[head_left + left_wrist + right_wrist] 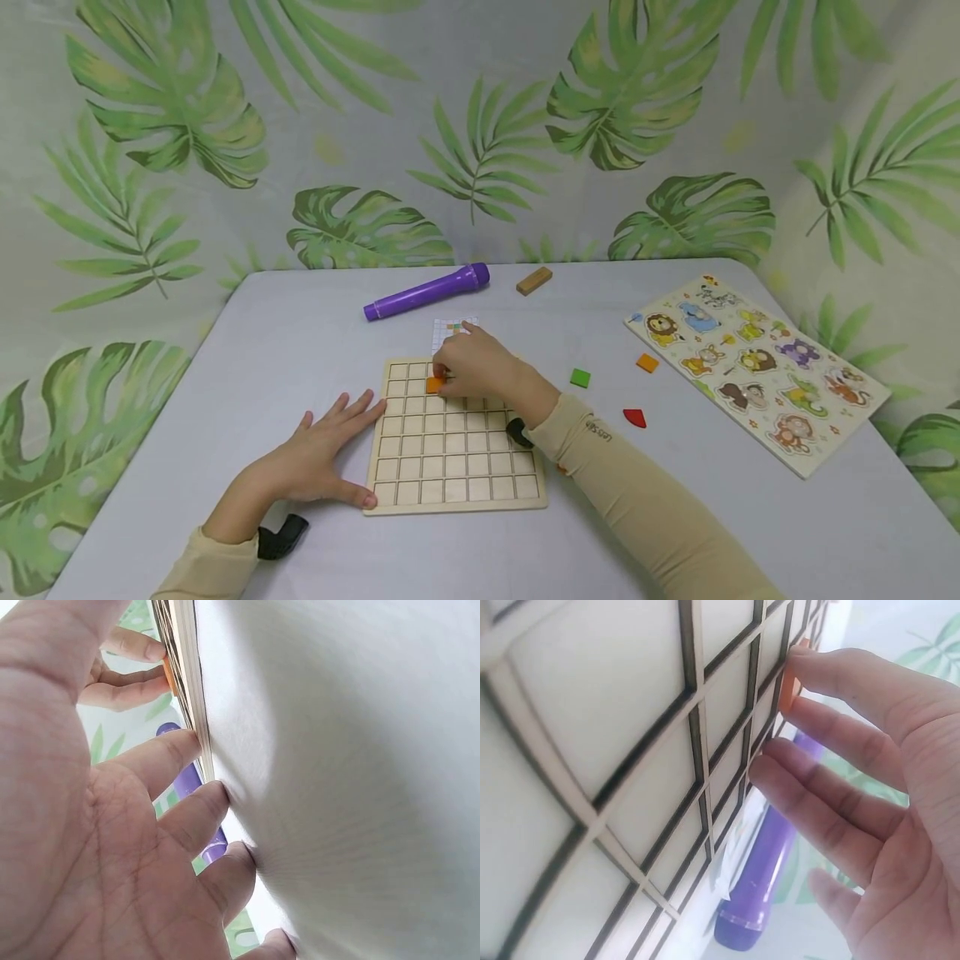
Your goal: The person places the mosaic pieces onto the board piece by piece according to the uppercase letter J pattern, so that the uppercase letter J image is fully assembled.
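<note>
A wooden grid board (457, 467) lies in the middle of the table, its squares framed by thin raised ridges. Near its far edge my right hand (480, 364) pinches an orange square tile (435, 385) between thumb and finger, right at a cell in the upper rows. The right wrist view shows the same orange tile (788, 686) standing against the grid. My left hand (318, 454) is spread at the board's left side, thumb at the near corner and a fingertip at the left edge. Just beyond the board, a small printed grid card (447, 327) is partly covered by the right hand.
A purple toy microphone (427, 292) and a small wooden block (534, 281) lie at the back. To the right are a green tile (581, 377), another orange tile (647, 362), a red quarter-circle piece (634, 417) and an animal puzzle board (757, 367).
</note>
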Action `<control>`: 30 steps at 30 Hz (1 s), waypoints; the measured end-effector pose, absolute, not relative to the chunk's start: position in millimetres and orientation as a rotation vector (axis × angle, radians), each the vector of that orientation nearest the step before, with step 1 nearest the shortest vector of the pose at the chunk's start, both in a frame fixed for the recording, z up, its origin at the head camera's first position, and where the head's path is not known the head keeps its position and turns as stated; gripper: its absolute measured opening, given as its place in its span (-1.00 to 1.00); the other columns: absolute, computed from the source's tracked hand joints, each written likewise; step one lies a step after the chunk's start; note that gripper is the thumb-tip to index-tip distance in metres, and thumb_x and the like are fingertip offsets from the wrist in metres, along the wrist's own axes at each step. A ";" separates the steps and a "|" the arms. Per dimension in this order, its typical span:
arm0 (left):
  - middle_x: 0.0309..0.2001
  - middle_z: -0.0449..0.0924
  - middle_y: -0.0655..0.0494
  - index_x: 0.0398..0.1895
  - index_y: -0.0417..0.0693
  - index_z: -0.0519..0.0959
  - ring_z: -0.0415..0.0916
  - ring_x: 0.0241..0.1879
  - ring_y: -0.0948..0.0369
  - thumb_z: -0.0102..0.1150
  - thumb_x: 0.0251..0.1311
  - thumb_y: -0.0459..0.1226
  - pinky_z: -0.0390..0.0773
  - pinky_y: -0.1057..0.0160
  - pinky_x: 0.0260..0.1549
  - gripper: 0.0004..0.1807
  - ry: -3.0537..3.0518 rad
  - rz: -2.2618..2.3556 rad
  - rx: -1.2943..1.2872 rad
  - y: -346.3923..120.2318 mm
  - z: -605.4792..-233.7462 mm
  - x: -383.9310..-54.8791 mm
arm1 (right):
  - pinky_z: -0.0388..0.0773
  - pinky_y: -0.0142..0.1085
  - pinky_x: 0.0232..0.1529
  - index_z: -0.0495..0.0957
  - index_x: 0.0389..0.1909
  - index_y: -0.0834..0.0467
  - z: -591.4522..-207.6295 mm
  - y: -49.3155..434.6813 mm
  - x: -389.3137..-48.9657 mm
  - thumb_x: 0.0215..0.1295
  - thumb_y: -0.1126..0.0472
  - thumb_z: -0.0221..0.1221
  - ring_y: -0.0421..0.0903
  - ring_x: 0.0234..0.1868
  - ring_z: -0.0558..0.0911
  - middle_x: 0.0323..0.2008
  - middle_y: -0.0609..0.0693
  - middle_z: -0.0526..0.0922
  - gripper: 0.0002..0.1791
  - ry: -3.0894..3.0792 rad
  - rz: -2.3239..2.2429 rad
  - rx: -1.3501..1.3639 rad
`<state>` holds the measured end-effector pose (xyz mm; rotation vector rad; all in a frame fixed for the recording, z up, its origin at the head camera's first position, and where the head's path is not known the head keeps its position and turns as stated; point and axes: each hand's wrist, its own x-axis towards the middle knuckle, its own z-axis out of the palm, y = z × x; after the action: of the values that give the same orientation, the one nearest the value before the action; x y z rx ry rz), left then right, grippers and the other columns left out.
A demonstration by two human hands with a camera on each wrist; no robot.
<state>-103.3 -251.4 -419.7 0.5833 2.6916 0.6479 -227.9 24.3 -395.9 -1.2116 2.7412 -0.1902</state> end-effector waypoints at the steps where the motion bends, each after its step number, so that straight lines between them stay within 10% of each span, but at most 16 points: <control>1: 0.77 -0.07 -0.12 0.76 0.13 0.09 -0.23 0.71 -0.40 0.65 -0.22 0.34 -0.26 -0.75 0.41 0.46 2.692 0.648 0.584 -251.5 -419.8 -103.3 | 0.13 0.20 0.70 0.81 -0.15 0.02 -395.7 24.2 -227.9 0.38 0.00 0.45 -0.11 0.00 0.76 -0.19 -0.10 0.82 -0.81 2.738 -0.192 -1.209; 8: 0.76 -0.06 -0.14 0.76 0.12 0.11 -0.22 0.71 -0.41 0.65 -0.22 0.34 -0.24 -0.76 0.40 0.45 2.694 0.647 0.588 -250.8 -419.7 -102.5 | 0.30 0.10 0.64 0.81 -0.15 0.03 -396.4 24.2 -226.5 0.37 -0.02 0.47 -0.15 -0.12 0.71 -0.22 -0.10 0.81 -0.78 2.738 -0.208 -1.196; 14: 0.76 -0.05 -0.14 0.76 0.12 0.11 -0.22 0.71 -0.41 0.66 -0.23 0.33 -0.24 -0.75 0.41 0.45 2.692 0.659 0.581 -250.2 -419.9 -102.7 | 0.70 -0.17 0.04 0.81 -0.09 0.05 -397.2 25.7 -224.0 0.38 0.00 0.46 -0.15 -0.16 0.69 -0.16 -0.07 0.79 -0.76 2.748 -0.241 -1.168; 30: 0.76 -0.04 -0.14 0.75 0.11 0.12 -0.22 0.71 -0.41 0.66 -0.23 0.33 -0.24 -0.76 0.40 0.45 2.695 0.664 0.575 -249.6 -418.5 -102.1 | 0.65 -0.21 0.05 0.73 0.13 0.11 -400.6 49.2 -221.6 0.46 0.11 0.39 -0.07 -0.04 0.62 -0.01 0.08 0.64 -0.69 2.645 -0.581 -1.121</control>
<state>-102.1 -249.6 -418.5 0.5751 2.6948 0.6635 -221.6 49.2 -400.6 -1.1213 2.6446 -0.5813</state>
